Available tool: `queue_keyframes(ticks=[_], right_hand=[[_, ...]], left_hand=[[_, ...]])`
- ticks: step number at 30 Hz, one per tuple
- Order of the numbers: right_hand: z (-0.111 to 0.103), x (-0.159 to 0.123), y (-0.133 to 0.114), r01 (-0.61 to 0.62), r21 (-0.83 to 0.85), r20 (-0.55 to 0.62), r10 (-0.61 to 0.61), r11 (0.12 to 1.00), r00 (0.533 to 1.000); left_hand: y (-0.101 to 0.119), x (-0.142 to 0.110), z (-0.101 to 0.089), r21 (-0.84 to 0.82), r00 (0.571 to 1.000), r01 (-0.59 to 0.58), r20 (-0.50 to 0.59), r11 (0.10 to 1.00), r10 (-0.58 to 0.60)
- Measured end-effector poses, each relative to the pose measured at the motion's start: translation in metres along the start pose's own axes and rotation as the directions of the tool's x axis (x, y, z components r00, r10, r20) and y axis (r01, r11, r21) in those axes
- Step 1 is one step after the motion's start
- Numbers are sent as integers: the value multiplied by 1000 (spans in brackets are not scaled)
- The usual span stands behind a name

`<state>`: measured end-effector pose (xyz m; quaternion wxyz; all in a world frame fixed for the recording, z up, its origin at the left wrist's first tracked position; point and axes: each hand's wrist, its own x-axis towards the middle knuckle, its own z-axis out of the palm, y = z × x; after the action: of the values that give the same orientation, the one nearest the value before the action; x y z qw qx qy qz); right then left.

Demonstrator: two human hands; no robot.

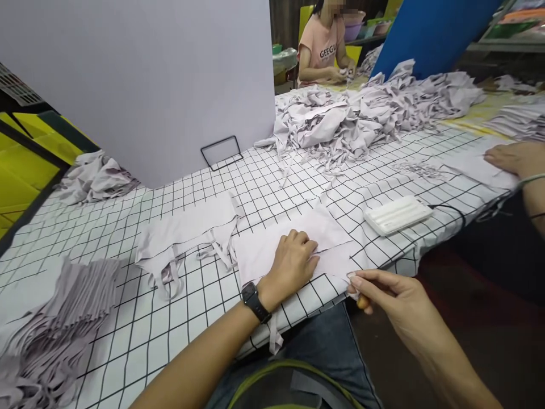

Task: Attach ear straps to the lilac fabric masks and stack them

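Observation:
A pale pinkish-white cloth piece (259,250) lies flat near the table's front edge. My left hand (293,255), wearing a black watch, presses on it from above, fingers slightly bent and thumb apart. At the cloth's right corner my right hand (378,292) pinches a thin strap of it between thumb and forefinger. Something small and orange-brown (363,301) shows under the right fingers; its kind I cannot make out. A strap (275,335) hangs over the edge below my left wrist. Left of the cloth rests a similar strapped cloth piece (187,227).
A stack of strapped cloth pieces (80,295) lies at left, a big heap (349,119) at back. A white power strip (398,216) with a black cord sits at right. A neighbour's hand (511,157) touches cloth there. Another person (321,51) sits beyond. A pale panel (170,85) stands upright.

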<state>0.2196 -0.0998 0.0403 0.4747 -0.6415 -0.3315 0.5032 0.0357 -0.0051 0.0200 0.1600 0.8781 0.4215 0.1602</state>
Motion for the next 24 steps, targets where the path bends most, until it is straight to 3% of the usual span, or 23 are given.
queue_keyframes(ticks=[4, 11, 18, 24], right_hand=[[10, 11, -6, -86, 111, -30, 90, 990, 996], [28, 34, -1, -113, 189, -27, 120, 976, 992], [39, 52, 3, -90, 230, -49, 104, 969, 993], [43, 57, 2, -126, 248, -51, 143, 961, 988]], left_hand=[[1, 13, 5, 42, 1000, 5, 15, 999, -6], [-9, 15, 14, -178, 993, 51, -99, 983, -69], [-7, 15, 22, -62, 962, -145, -242, 988, 126], [-6, 16, 28, 18, 942, -211, -263, 977, 208]])
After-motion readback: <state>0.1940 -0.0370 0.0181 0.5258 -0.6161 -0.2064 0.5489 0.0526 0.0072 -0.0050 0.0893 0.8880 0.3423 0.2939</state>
